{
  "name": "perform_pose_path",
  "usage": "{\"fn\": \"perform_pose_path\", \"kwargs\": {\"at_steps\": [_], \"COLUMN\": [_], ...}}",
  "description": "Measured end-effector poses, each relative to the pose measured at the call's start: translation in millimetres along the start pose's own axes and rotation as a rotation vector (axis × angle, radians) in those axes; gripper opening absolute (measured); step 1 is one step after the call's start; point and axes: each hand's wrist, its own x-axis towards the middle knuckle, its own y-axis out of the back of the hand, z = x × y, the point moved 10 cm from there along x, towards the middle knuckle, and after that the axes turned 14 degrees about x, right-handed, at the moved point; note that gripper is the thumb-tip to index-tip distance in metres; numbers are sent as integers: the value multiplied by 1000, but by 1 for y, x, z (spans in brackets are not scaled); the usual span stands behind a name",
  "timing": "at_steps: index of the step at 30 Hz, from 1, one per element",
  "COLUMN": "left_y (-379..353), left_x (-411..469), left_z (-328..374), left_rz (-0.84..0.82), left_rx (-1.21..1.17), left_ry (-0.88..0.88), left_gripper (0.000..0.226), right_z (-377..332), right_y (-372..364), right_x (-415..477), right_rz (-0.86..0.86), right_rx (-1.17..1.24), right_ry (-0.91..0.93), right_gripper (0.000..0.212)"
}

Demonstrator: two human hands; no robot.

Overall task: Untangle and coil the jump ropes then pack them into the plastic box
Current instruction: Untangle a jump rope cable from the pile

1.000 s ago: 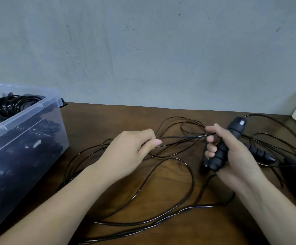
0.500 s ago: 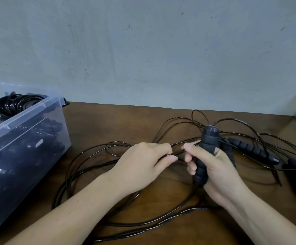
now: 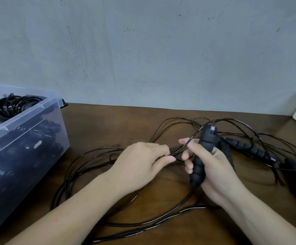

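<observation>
I'm mid-coil. My right hand (image 3: pixel 212 167) grips a handle (image 3: pixel 204 152) upright; my left hand (image 3: pixel 143 161), close beside it, pinches the cord (image 3: pixel 196 208). Tangled loops sprawl on the table (image 3: pixel 108 124); the box (image 3: pixel 37 138) sits left. Next, I'd gather another loop.

We see our right hand (image 3: pixel 214 175) with its fingers (image 3: pixel 188 156) curled round an upright black foam handle (image 3: pixel 203 156). Just beside it, our left hand (image 3: pixel 143 163) pinches strands of thin black cord (image 3: pixel 193 208), whose loose loops sprawl over the wooden bench (image 3: pixel 117 124). At left, a clear plastic box (image 3: pixel 37 138) holds coiled ropes (image 3: pixel 12 105).
</observation>
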Motion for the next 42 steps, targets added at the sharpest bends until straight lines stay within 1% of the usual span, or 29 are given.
{"fn": "perform_pose_path", "kwargs": {"at_steps": [3, 6, 8, 11, 13, 15, 18, 20, 23, 26, 29, 32, 35, 36, 39, 42], "left_y": [-9, -4, 1, 3, 1, -2, -4, -3, 2, 9, 15, 16, 14, 12, 2, -5], "left_x": [-2, -1, 1, 0, 0, -1, 0, 1, 1, 1, 3, 3, 1, 1, 0, 0], "left_z": [11, 5, -3, -1, 5, 7, 7, 5, -4, -18, -28, -26, -12, -6, 7, 10], "left_rz": [-26, -12, 12, 14, -12, -27, -28, -29, -12, 11, 28, 33, 59, 60, 33, 11], "left_rx": [39, 31, 12, 39, 51, 43, 81, 59, 37, 67, 86, 116, 117, 118, 142, 163], "left_ry": [-41, -15, 14, 13, 8, 11, -5, 4, 58, 117, 163, 149, 94, 76, 26, -4], "left_gripper": [33, 32, 31, 32, 34, 31, 28, 26, 26, 27, 27, 30, 30, 30, 33, 30], "right_z": [10, 7, 5, 6, 6, 7, 5, -1, -16, -33, -37, -30, -12, -6, 7, 12], "right_y": [-9, -6, -5, -15, -19, -20, -12, -7, 5, 23, 32, 27, 11, 6, -1, -4], "right_x": [-5, -5, -5, -7, -9, -10, -8, -6, 0, 6, 9, 7, 3, 1, -4, -6], "right_rz": [-50, -49, -51, -111, -138, -142, -85, -45, 34, 112, 149, 132, 71, 53, 21, -1], "right_rx": [-66, -87, -96, -94, -122, -142, -167, -157, -20, 101, 151, 109, 51, 31, -44, -116], "right_ry": [-4, 0, -5, -4, 0, -1, 26, 62, 72, 73, 63, 48, -1, -10, -22, -28], "right_gripper": [17, 8, 11, 23, 24, 24, 23, 20, 13, 17, 22, 23, 34, 33, 23, 20]}}
